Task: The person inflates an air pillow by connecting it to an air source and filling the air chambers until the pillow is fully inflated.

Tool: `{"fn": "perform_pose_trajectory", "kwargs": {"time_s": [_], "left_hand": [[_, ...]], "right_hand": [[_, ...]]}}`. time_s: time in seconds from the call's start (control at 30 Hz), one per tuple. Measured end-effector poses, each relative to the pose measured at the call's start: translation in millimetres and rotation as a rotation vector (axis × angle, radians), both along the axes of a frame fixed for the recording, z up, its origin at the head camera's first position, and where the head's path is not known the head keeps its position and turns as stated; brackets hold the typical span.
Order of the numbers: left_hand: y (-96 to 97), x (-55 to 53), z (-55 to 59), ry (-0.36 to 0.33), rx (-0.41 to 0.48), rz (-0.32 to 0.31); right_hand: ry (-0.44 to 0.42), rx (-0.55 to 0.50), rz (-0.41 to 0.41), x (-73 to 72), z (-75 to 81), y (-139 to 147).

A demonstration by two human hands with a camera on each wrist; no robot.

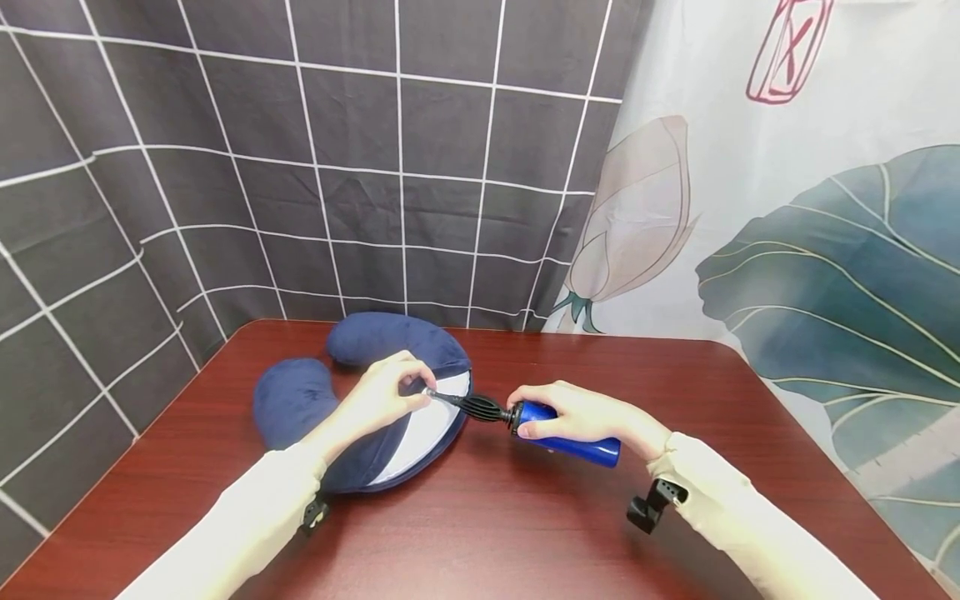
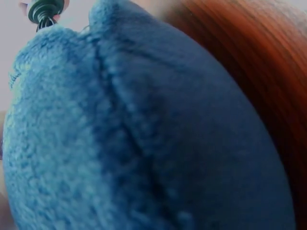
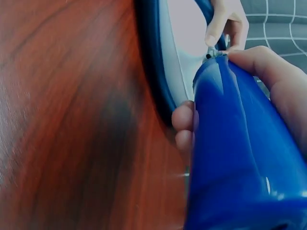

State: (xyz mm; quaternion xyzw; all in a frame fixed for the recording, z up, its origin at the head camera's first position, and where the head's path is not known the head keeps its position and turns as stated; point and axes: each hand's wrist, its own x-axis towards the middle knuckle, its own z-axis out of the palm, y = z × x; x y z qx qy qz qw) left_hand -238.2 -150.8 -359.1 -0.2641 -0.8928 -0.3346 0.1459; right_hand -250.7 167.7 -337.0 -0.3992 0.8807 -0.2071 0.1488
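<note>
In the head view my right hand (image 1: 573, 412) grips a shiny blue cylinder (image 1: 592, 450), fingers and thumb wrapped near its black collar. From that collar a black ribbed part (image 1: 483, 407) runs left and narrows to a thin tip with a light end. Thumb and fingers of my left hand (image 1: 388, 390) pinch this tip. Behind and below the left hand lies a navy U-shaped neck pillow (image 1: 296, 392) with a white panel. The pillow (image 2: 144, 120) fills most of the left wrist view and hides my left hand. The blue cylinder (image 3: 240, 143) looms large in the right wrist view.
Everything is over a reddish-brown wooden table (image 1: 480, 533). A dark gridded curtain (image 1: 345, 125) hangs behind it, and a pale curtain with a flower and leaf print (image 1: 712, 167) hangs at the right. Black wrist cameras are strapped over both sleeves.
</note>
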Motion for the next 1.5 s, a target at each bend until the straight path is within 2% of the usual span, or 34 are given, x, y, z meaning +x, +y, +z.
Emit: {"fn": "perform_pose_trajectory", "kwargs": {"time_s": [0.1, 0.23, 0.3, 0.37, 0.43, 0.47, 0.5, 0.57, 0.7, 0.8, 0.9, 0.97, 1.0, 1.07, 1.2, 1.27, 1.4, 1.5], "left_hand": [[-0.5, 0.3, -1.5, 0.005, 0.006, 0.005], [-0.2, 0.1, -2.8, 0.009, 0.019, 0.001], [-0.1, 0.0, -2.9, 0.012, 0.022, 0.001], [-0.5, -0.3, -3.1, 0.010, 0.021, 0.002], [-1.2, -0.7, -3.3, 0.005, 0.022, 0.005], [-1.6, -1.1, -3.3, 0.003, 0.021, 0.006], [-1.9, -1.5, -3.2, 0.001, 0.022, 0.006], [-1.9, -2.0, -3.3, -0.002, 0.027, 0.003], [-1.1, -2.8, -3.2, -0.002, 0.040, -0.014], [-0.6, -3.5, -3.7, -0.007, 0.045, -0.021], [-1.2, -3.3, -4.3, -0.010, 0.045, -0.017], [-1.9, -2.5, -4.5, -0.015, 0.047, -0.013], [-2.1, -2.2, -4.6, -0.016, 0.047, -0.011], [-2.3, -1.8, -5.0, -0.019, 0.049, -0.008], [-2.2, -1.1, -6.3, -0.014, 0.059, -0.006], [-2.1, -0.5, -6.7, -0.014, 0.064, -0.006], [-1.8, 0.5, -6.6, -0.014, 0.066, -0.002], [-1.2, 0.9, -5.6, -0.010, 0.069, -0.003]], "right_hand": [[-0.173, -0.037, -0.024, 0.3, -4.3, 0], [-0.479, -0.142, -0.050, -0.7, -11.6, 1], [-0.595, -0.193, -0.055, -1.1, -15.2, 2], [-0.674, -0.226, -0.062, -0.7, -18.0, 2], [-0.671, -0.229, -0.060, 0.7, -19.5, 2], [-0.628, -0.215, -0.057, 1.9, -19.3, 1], [-0.546, -0.189, -0.046, 3.3, -18.7, 1], [-0.320, -0.114, -0.034, 7.3, -16.2, 0], [0.183, 0.042, -0.029, 16.8, -8.2, -3], [0.453, 0.088, -0.004, 23.5, -4.2, -6], [0.668, 0.096, 0.026, 27.0, -4.5, -8], [0.743, 0.097, 0.028, 28.4, -6.8, -8], [0.749, 0.096, 0.021, 29.2, -7.8, -9], [0.660, 0.098, -0.017, 31.4, -8.7, -10], [0.291, 0.034, -0.103, 34.0, -13.3, -10], [0.123, -0.030, -0.116, 33.6, -16.8, -9], [-0.067, -0.128, -0.088, 31.5, -22.1, -5], [-0.128, -0.152, -0.088, 30.7, -22.5, -3]]}}
